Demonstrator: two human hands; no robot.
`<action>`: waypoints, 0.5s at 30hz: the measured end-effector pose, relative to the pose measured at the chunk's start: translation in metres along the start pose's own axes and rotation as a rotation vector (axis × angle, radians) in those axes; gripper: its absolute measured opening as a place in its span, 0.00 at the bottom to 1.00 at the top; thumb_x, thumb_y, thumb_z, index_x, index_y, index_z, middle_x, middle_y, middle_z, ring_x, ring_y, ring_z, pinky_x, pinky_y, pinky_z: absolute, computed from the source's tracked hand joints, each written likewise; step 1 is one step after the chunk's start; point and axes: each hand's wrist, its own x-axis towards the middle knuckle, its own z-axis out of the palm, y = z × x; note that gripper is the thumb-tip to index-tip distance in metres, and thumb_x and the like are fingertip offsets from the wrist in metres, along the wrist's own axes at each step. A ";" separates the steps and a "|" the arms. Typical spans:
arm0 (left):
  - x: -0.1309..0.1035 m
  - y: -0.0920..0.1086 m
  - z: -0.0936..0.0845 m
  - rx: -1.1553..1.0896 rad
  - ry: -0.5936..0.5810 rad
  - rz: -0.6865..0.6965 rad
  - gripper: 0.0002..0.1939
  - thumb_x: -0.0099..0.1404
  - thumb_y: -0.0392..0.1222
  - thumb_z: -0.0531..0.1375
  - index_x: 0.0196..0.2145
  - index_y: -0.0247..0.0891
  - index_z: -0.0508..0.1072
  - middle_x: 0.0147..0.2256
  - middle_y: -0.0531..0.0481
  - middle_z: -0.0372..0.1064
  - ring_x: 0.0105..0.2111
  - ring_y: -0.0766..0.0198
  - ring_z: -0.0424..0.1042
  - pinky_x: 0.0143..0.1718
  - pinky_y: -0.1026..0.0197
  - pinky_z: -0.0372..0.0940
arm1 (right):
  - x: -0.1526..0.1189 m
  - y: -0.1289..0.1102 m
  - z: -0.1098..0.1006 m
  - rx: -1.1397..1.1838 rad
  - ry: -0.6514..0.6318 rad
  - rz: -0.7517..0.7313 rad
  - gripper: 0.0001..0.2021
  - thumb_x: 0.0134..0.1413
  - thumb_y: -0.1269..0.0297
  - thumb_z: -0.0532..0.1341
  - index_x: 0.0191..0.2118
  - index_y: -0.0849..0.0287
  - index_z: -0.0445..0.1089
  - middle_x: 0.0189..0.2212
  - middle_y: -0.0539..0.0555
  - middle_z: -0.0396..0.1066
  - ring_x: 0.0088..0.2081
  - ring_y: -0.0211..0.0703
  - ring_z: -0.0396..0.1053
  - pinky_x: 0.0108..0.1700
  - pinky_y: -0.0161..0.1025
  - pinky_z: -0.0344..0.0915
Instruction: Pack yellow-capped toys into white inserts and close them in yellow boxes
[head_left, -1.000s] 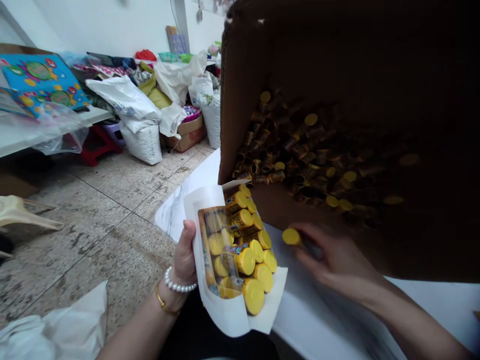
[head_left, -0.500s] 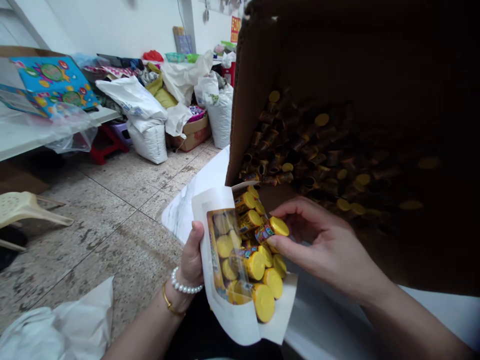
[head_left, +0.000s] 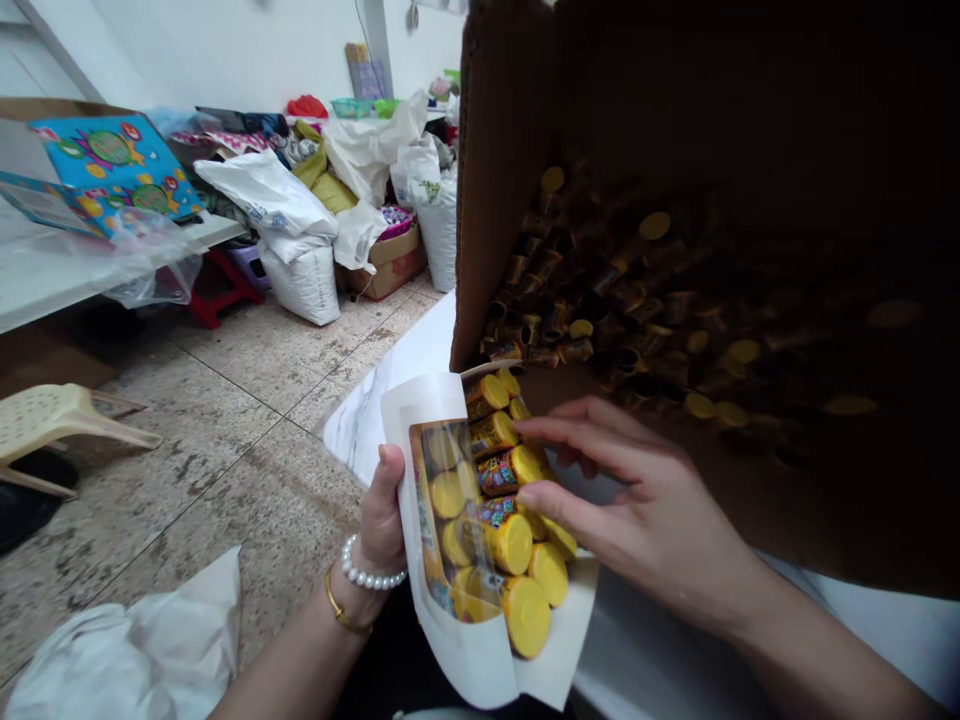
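My left hand grips the side of a white paper box with a clear window, thumb on its outer face. Rows of small printed tubs with yellow lids fill the box and show through its open side. My right hand hovers over them, thumb and forefinger spread apart around one tub that lies among the others. Whether a fingertip still touches that tub is hard to see. Its other fingers are partly hidden behind the hand.
A large cardboard box lies open at the right, with many similar tubs in its dark inside. It rests on a marble-patterned tabletop. Left stand a cream stool, a white table and stuffed sacks.
The tub pinched in my right hand has come down to the left into the box among the others. My right thumb and forefinger have spread. My left hand keeps its grip.
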 end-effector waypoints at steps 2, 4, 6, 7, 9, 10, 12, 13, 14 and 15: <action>0.000 0.000 -0.001 -0.003 0.000 -0.001 0.36 0.65 0.68 0.52 0.59 0.40 0.68 0.52 0.41 0.75 0.62 0.41 0.62 0.65 0.39 0.52 | -0.002 0.002 -0.002 0.043 -0.011 0.000 0.08 0.58 0.65 0.65 0.43 0.54 0.78 0.39 0.51 0.75 0.40 0.38 0.73 0.41 0.33 0.68; 0.000 0.001 -0.002 0.001 0.017 0.008 0.34 0.65 0.67 0.53 0.58 0.40 0.69 0.51 0.42 0.76 0.61 0.42 0.64 0.65 0.39 0.53 | -0.002 0.005 -0.002 0.052 -0.032 -0.021 0.07 0.60 0.66 0.62 0.40 0.55 0.79 0.36 0.52 0.76 0.38 0.38 0.74 0.40 0.33 0.69; 0.000 0.002 -0.003 0.002 0.024 0.007 0.33 0.65 0.66 0.54 0.57 0.40 0.70 0.50 0.42 0.76 0.60 0.42 0.65 0.65 0.39 0.54 | -0.002 0.006 -0.001 0.027 -0.055 -0.047 0.08 0.60 0.68 0.62 0.40 0.56 0.80 0.35 0.52 0.77 0.38 0.38 0.74 0.40 0.34 0.69; 0.001 0.002 -0.003 0.002 0.022 0.006 0.34 0.65 0.66 0.54 0.58 0.40 0.70 0.50 0.42 0.76 0.61 0.42 0.65 0.64 0.39 0.54 | -0.002 0.005 -0.002 0.014 -0.061 -0.055 0.09 0.60 0.68 0.61 0.40 0.56 0.80 0.35 0.52 0.78 0.38 0.38 0.74 0.40 0.34 0.69; 0.001 0.003 -0.002 0.001 0.014 0.003 0.34 0.65 0.67 0.54 0.58 0.40 0.69 0.51 0.41 0.76 0.61 0.42 0.64 0.64 0.39 0.55 | -0.003 0.000 -0.004 0.000 -0.066 -0.082 0.10 0.60 0.69 0.61 0.43 0.56 0.79 0.37 0.52 0.78 0.39 0.39 0.74 0.40 0.34 0.70; 0.001 0.003 -0.001 0.001 0.012 0.002 0.35 0.65 0.67 0.54 0.59 0.39 0.69 0.51 0.41 0.75 0.61 0.42 0.64 0.64 0.39 0.55 | -0.005 -0.004 -0.005 0.000 -0.075 -0.111 0.10 0.59 0.69 0.62 0.45 0.56 0.78 0.38 0.52 0.77 0.39 0.39 0.73 0.40 0.35 0.70; 0.000 0.003 -0.001 0.004 0.012 -0.002 0.35 0.65 0.67 0.54 0.57 0.39 0.70 0.50 0.41 0.76 0.60 0.42 0.65 0.64 0.39 0.56 | -0.008 -0.012 -0.007 0.002 -0.117 -0.196 0.12 0.57 0.69 0.63 0.48 0.57 0.77 0.40 0.53 0.76 0.40 0.39 0.72 0.42 0.35 0.70; 0.000 0.003 -0.001 0.008 0.017 -0.005 0.34 0.65 0.67 0.54 0.56 0.38 0.71 0.49 0.41 0.77 0.59 0.42 0.66 0.63 0.39 0.56 | -0.010 -0.016 -0.008 -0.001 -0.146 -0.232 0.13 0.56 0.69 0.64 0.48 0.58 0.76 0.41 0.54 0.76 0.40 0.39 0.72 0.43 0.35 0.70; 0.000 0.003 -0.001 0.013 0.024 -0.004 0.34 0.65 0.67 0.54 0.55 0.37 0.72 0.48 0.41 0.77 0.59 0.42 0.67 0.63 0.39 0.57 | -0.011 -0.019 -0.008 -0.004 -0.171 -0.256 0.13 0.56 0.68 0.65 0.48 0.58 0.76 0.42 0.54 0.76 0.41 0.39 0.72 0.43 0.35 0.70; -0.001 0.003 -0.001 0.020 0.033 -0.002 0.34 0.65 0.67 0.53 0.54 0.37 0.73 0.46 0.41 0.78 0.58 0.42 0.67 0.63 0.39 0.57 | -0.012 -0.021 -0.007 -0.003 -0.192 -0.261 0.13 0.57 0.67 0.65 0.48 0.58 0.76 0.42 0.54 0.75 0.41 0.39 0.72 0.44 0.34 0.70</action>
